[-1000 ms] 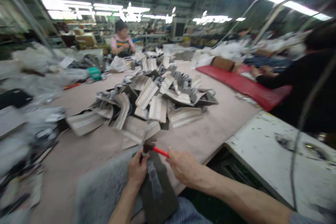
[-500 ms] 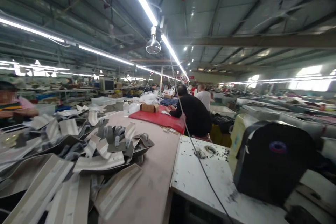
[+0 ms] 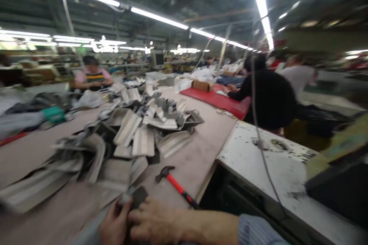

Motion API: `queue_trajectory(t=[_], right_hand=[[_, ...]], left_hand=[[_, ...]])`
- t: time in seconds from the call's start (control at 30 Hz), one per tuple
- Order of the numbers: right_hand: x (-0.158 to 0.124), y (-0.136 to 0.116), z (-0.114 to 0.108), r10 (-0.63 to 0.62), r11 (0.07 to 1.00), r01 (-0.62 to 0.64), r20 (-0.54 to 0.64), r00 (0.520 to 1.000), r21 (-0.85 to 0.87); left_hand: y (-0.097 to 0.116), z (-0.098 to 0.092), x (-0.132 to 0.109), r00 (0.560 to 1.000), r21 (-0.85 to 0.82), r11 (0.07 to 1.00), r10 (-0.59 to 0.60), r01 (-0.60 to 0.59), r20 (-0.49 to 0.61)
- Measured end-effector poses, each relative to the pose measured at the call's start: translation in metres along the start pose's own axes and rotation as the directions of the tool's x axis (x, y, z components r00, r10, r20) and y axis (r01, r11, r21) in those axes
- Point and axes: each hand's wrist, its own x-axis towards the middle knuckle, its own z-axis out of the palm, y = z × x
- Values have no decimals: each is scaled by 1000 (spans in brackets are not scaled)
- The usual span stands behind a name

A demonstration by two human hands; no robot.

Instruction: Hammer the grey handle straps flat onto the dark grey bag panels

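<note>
At the bottom of the view my left hand (image 3: 113,222) is closed, its thumb and fingers pinching a dark grey strap-like piece (image 3: 140,196) with a pale, shiny part near the fingertips. My right hand (image 3: 156,220) comes in from the right, with fingers curled over the same piece and touching it beside the left hand. Motion blur hides the piece's exact shape, and its lower part is covered by the fingers. Just beyond the right hand, a claw hammer (image 3: 178,185) with a red and black handle lies on the table.
A heap of grey and beige strips (image 3: 143,139) spreads over the pinkish table (image 3: 207,145). To the right stands a white worktop (image 3: 244,153) with a hanging cable (image 3: 258,130). A person in black (image 3: 270,95) leans over a red sheet (image 3: 209,97); another person (image 3: 92,76) sits far left.
The view has swung down and to the left. Both my hands, the grey piece and the hammer have come into view. The black machine-like block at right has slid mostly out of sight.
</note>
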Motion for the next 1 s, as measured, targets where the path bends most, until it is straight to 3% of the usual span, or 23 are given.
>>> queue_trajectory(t=[0.07,0.17,0.23,0.33,0.4,0.5,0.7,0.8,0.93,1.0], right_hand=[[12,-7,12,30,998,-30,3,1000,53],[25,-13,15,199,976,-203,60,978,75],[32,-15,13,335,933,-346,113,935,99],[41,-18,14,519,825,-547,194,832,139],[45,-22,19,571,773,-611,231,788,172],[43,-31,31,603,716,-655,260,754,241],[31,-50,43,658,617,-714,282,698,331],[29,-49,45,682,552,-725,278,677,413],[25,-40,49,641,434,-637,279,715,637],[23,-39,52,654,373,-618,277,704,692]], left_hand=[[-5,-25,-12,993,-83,995,-65,57,-101],[16,-48,-2,955,-273,959,-11,-73,-296],[37,-63,8,925,-336,924,47,-184,-378],[54,-77,8,916,-362,895,113,-262,-385],[48,-73,1,942,-403,884,108,-237,-316],[20,-52,-6,984,-462,878,51,-126,-170],[-33,-14,-8,999,-493,870,-34,25,-10],[-43,-9,-8,998,-509,860,-61,50,-4],[-45,-7,-7,998,-486,873,-58,51,1],[-44,-6,-7,998,-467,882,-56,64,29]])
